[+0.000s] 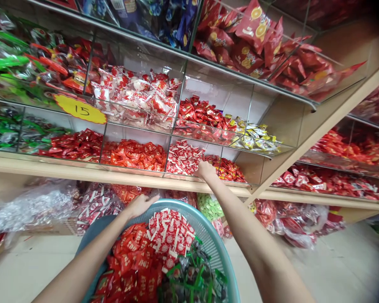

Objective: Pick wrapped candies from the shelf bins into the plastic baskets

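My left hand (141, 205) holds the far left rim of a turquoise plastic basket (229, 256). The basket carries red-wrapped candies (134, 263), red-and-white packets with pale sticks (170, 233) and green-and-clear wrapped pieces (196, 273). Reaching up to the lowest shelf, my right hand (206, 170) is closed, fingers curled at the front edge of a clear compartment. Behind it lie small red-and-white wrapped candies (183, 156). Its fingertips are hidden, so whatever they may hold does not show.
Clear dividers split the wooden shelf unit (139, 179) into bins of wrapped candy. A yellow tag (80, 108) marked 15 hangs from one tier. Bags of candy (101, 204) sit below the shelf. A slanting wooden panel (322, 126) stands on the right.
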A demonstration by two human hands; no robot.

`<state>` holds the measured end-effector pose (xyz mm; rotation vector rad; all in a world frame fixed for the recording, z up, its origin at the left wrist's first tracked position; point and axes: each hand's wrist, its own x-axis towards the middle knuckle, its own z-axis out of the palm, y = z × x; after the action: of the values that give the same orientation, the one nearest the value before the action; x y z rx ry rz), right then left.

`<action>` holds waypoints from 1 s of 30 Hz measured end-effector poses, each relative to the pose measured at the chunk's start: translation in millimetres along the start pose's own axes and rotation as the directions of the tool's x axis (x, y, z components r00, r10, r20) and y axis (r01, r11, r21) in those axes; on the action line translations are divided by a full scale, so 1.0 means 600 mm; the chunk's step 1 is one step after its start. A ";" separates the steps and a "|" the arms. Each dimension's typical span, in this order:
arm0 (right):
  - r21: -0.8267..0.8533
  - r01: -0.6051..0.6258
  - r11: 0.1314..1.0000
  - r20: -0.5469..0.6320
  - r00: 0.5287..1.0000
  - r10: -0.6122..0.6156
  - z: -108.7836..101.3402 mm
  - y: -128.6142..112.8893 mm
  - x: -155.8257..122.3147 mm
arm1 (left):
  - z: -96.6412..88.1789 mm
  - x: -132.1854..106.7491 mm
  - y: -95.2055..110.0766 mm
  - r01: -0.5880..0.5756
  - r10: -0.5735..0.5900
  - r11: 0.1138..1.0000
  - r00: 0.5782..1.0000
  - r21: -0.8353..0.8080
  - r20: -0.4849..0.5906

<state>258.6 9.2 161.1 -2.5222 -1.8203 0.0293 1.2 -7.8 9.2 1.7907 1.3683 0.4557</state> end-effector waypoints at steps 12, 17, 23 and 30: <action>-0.011 -0.074 0.997 0.044 0.996 0.075 0.003 -0.010 0.004 | -0.001 0.001 -0.005 0.001 -0.001 0.999 1.000 -0.041 0.002; -0.034 -0.052 0.998 -0.005 0.999 0.052 0.003 -0.009 -0.004 | -0.002 -0.002 0.001 0.004 -0.004 1.000 1.000 -0.002 -0.010; -0.096 0.025 0.995 -0.126 0.991 -0.037 -0.011 -0.001 -0.038 | 0.000 0.003 -0.003 0.001 -0.001 1.000 1.000 0.025 -0.004; 0.117 0.313 0.943 -0.401 0.883 -0.243 -0.032 0.048 -0.136 | 0.000 0.001 -0.003 0.030 -0.029 0.997 1.000 -0.071 0.004</action>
<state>260.6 -77.7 178.8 -1.9532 -1.8930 -0.2745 0.4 -7.4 7.5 1.7111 1.3585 0.4800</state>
